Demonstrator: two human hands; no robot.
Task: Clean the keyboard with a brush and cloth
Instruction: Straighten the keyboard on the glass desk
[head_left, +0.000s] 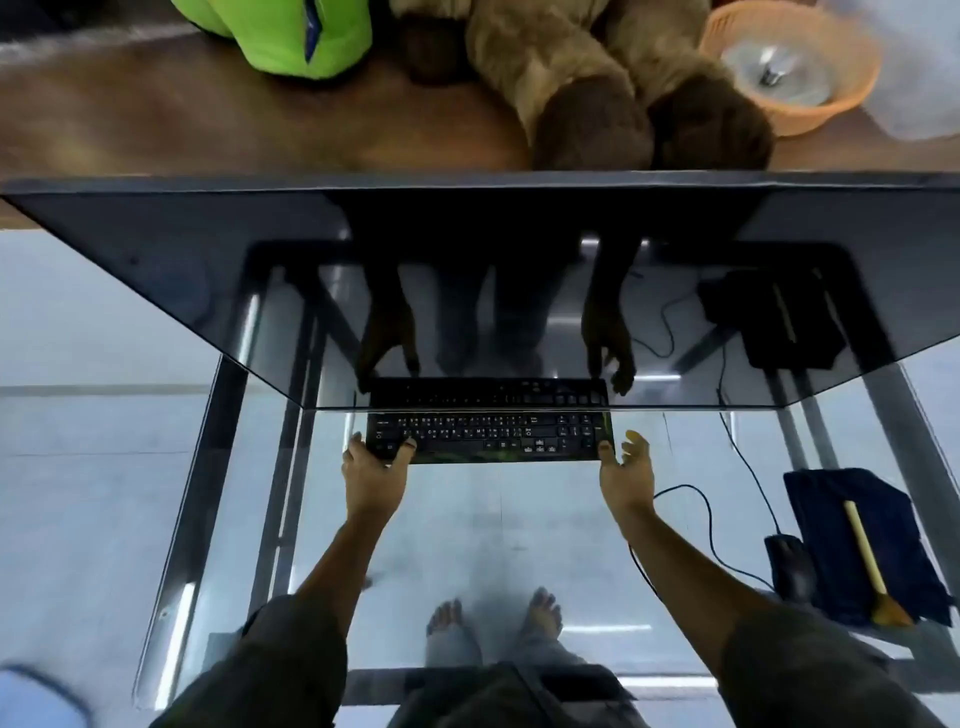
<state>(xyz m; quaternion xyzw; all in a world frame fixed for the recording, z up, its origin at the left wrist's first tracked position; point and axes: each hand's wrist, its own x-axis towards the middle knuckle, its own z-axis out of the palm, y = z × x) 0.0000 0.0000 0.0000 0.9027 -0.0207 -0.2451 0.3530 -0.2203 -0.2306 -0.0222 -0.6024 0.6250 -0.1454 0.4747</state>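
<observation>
We see the left grip (375, 460) clamped on the keyboard (488, 439), the right grip (626, 462) spread apart; the monitor (208, 270) hides its far rows

A black keyboard (488, 435) lies on the glass tabletop (467, 525) at the centre of the frame, its far edge under a dark tilted monitor (467, 291) that mirrors it. The left hand (371, 470) grips the keyboard's left end, thumb on the keys. The right hand (626, 475) sits at the right end, fingers (635, 441) loosely spread. At lower right a brush (865, 551) lies on a dark blue cloth (831, 519), just beside a black mouse (789, 564). Along the top are a brown plush toy (571, 67) and an orange basket (852, 98)
</observation>
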